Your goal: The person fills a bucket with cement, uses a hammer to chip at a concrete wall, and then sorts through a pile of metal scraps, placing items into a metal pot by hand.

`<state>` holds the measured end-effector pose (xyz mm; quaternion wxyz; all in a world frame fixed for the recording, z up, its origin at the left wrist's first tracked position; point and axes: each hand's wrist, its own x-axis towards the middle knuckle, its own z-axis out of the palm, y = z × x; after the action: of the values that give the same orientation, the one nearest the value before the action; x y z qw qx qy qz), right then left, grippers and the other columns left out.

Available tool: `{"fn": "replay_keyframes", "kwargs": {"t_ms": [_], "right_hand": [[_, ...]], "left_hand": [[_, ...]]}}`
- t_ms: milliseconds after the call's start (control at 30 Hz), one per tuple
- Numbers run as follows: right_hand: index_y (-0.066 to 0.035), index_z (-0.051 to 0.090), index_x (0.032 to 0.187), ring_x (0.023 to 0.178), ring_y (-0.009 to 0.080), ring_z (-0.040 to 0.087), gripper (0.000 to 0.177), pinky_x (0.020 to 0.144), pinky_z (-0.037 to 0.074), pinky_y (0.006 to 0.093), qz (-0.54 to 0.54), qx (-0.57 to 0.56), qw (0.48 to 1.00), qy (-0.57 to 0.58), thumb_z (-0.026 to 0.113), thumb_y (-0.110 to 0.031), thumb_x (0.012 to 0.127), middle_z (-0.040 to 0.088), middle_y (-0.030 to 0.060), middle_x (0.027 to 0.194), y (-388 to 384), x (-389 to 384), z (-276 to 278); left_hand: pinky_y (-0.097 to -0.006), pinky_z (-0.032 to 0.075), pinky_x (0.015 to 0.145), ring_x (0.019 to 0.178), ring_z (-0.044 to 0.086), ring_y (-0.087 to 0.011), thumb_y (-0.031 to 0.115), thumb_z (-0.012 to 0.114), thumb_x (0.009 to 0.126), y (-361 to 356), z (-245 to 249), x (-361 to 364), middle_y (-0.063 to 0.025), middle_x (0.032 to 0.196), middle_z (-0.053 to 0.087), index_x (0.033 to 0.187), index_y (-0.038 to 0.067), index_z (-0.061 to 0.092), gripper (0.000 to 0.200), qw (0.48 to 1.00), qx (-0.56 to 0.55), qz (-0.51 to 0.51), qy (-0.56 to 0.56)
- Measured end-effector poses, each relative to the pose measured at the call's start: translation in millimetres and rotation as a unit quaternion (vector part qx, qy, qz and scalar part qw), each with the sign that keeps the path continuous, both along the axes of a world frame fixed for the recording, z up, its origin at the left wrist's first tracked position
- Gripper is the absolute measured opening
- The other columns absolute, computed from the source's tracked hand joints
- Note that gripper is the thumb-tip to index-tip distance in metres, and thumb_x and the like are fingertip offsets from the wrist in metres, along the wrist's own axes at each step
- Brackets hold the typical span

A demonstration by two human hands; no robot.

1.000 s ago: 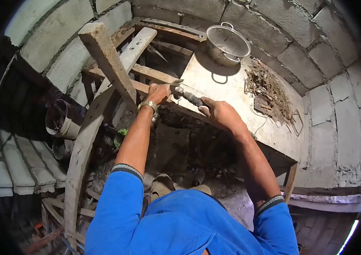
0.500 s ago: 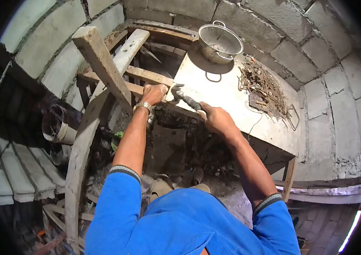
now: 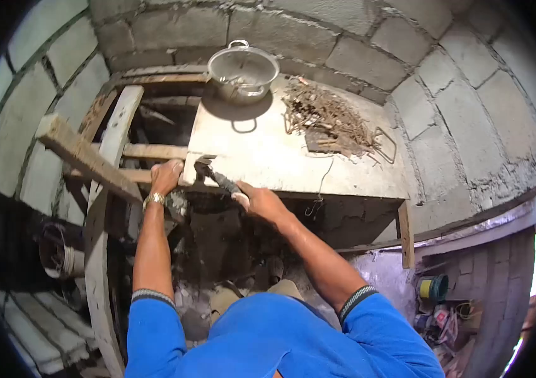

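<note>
Camera view has swung right since the earlier frame, so hands, hammer and board all sit further left in it. Far left, a slanting timber [image 3: 88,154]. Next, the left hand [image 3: 167,175], fingers curled, at the near left corner of the pale board [image 3: 287,173]; whether it is clamped on the edge cannot be told. Hammer [image 3: 220,179]: head at that corner, dark-wrapped handle running toward the right hand [image 3: 258,200], which is closed firmly around its end. Judged stiff and head-heavy, not fragile; the wrapping should resist slipping. Best hold: low on the handle, as now. Pot [image 3: 242,70] stands behind; right of it lies a heap of thin brown pieces [image 3: 331,116].
</note>
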<state>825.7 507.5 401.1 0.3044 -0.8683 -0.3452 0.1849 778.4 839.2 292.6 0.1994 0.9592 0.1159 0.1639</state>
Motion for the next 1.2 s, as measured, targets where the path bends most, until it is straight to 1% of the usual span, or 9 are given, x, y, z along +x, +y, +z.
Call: {"fn": "replay_keyframes", "kwargs": {"t_ms": [133, 167, 300, 433, 567, 600, 733, 867, 1200], "right_hand": [[-0.010, 0.056, 0.138, 0.111, 0.0358, 0.064, 0.047, 0.098, 0.047, 0.0377, -0.075, 0.101, 0.985, 0.118, 0.057, -0.037, 0.100, 0.066, 0.0255, 0.119, -45.6, 5.4, 26.3], [-0.007, 0.059, 0.135, 0.087, 0.0150, 0.059, 0.046, 0.081, 0.049, 0.0301, -0.098, 0.125, 0.983, 0.095, 0.058, -0.035, 0.099, 0.067, 0.0083, 0.098, -64.5, 15.5, 16.6], [-0.003, 0.062, 0.130, 0.067, 0.0069, 0.053, 0.043, 0.062, 0.043, 0.0251, -0.147, 0.101, 0.969, 0.173, 0.064, -0.030, 0.096, 0.059, -0.0005, 0.074, -150.2, 54.4, 43.6], [-0.003, 0.064, 0.124, 0.073, 0.0122, 0.056, 0.051, 0.069, 0.047, 0.0298, -0.112, 0.021, 0.982, 0.151, 0.072, -0.036, 0.086, 0.062, 0.0028, 0.079, -233.7, 108.3, 37.6], [-0.005, 0.069, 0.117, 0.076, 0.0150, 0.060, 0.049, 0.073, 0.049, 0.0323, -0.073, -0.029, 0.985, 0.154, 0.075, -0.038, 0.081, 0.066, 0.0069, 0.080, -279.5, 154.8, 27.5], [-0.006, 0.070, 0.116, 0.079, 0.0247, 0.066, 0.050, 0.076, 0.051, 0.0346, -0.075, -0.042, 0.989, 0.120, 0.076, -0.038, 0.079, 0.072, 0.0138, 0.087, -288.9, 167.3, 20.1], [-0.010, 0.073, 0.116, 0.095, 0.0420, 0.065, 0.049, 0.087, 0.051, 0.0410, -0.125, -0.064, 0.990, 0.022, 0.078, -0.036, 0.076, 0.072, 0.0204, 0.097, -306.5, 201.1, 12.4], [-0.013, 0.075, 0.110, 0.114, 0.0350, 0.056, 0.044, 0.100, 0.042, 0.0452, -0.152, -0.055, 0.976, -0.146, 0.083, -0.031, 0.071, 0.067, 0.0121, 0.109, -308.5, 208.7, -2.8], [-0.003, 0.072, 0.106, 0.099, 0.0360, 0.064, 0.030, 0.089, 0.050, 0.0414, -0.163, 0.074, 0.980, -0.087, 0.072, -0.024, 0.084, 0.070, 0.0176, 0.102, -320.6, 289.8, 20.0]], "left_hand": [[-0.0467, 0.045, 0.084, 0.096, 0.066, -0.0343, 0.034, 0.045, 0.097, -1.6, 7.2, -0.9, -0.0140, 0.099, 0.072, 0.100, 0.009, 0.070, 0.035, 0.999, -0.024, 0.001, 0.022], [-0.0465, 0.045, 0.084, 0.096, 0.066, -0.0342, 0.035, 0.046, 0.097, -2.8, 9.2, -0.7, -0.0137, 0.099, 0.072, 0.100, 0.009, 0.070, 0.035, 0.999, -0.034, 0.011, 0.029], [-0.0472, 0.047, 0.083, 0.092, 0.066, -0.0382, 0.034, 0.051, 0.097, 3.8, 0.4, 1.9, -0.0174, 0.099, 0.071, 0.100, 0.005, 0.070, 0.035, 0.999, -0.045, 0.010, -0.017], [-0.0414, 0.051, 0.080, 0.087, 0.067, -0.0368, 0.021, 0.059, 0.097, -35.5, 50.1, 15.6, -0.0222, 0.092, 0.070, 0.102, -0.003, 0.068, 0.027, 0.957, -0.140, 0.208, -0.144], [-0.0397, 0.051, 0.081, 0.087, 0.066, -0.0333, 0.020, 0.062, 0.096, -107.3, 90.6, 67.5, -0.0171, 0.092, 0.069, 0.098, -0.001, 0.067, 0.022, 0.946, -0.225, 0.139, -0.187], [-0.0394, 0.051, 0.084, 0.092, 0.066, -0.0322, 0.018, 0.065, 0.093, -118.2, 76.9, 81.3, -0.0162, 0.097, 0.069, 0.100, 0.000, 0.068, 0.019, 0.982, -0.006, 0.012, -0.188], [-0.0428, 0.046, 0.096, 0.112, 0.057, -0.0353, 0.023, 0.075, 0.085, -212.3, 65.3, 129.0, -0.0175, 0.120, 0.063, 0.123, 0.003, 0.062, 0.045, 0.986, -0.082, -0.060, -0.130], [-0.0616, 0.019, 0.116, 0.147, 0.025, -0.0418, 0.043, 0.063, 0.092, -260.6, 49.5, 143.0, -0.0209, 0.157, 0.034, 0.145, 0.003, 0.046, 0.069, 0.996, 0.072, 0.029, 0.051], [-0.0581, 0.017, 0.118, 0.148, 0.026, -0.0373, 0.038, 0.067, 0.089, -268.6, 65.5, 151.8, -0.0161, 0.158, 0.035, 0.145, 0.004, 0.047, 0.068, 0.994, 0.034, 0.057, 0.084]]}}
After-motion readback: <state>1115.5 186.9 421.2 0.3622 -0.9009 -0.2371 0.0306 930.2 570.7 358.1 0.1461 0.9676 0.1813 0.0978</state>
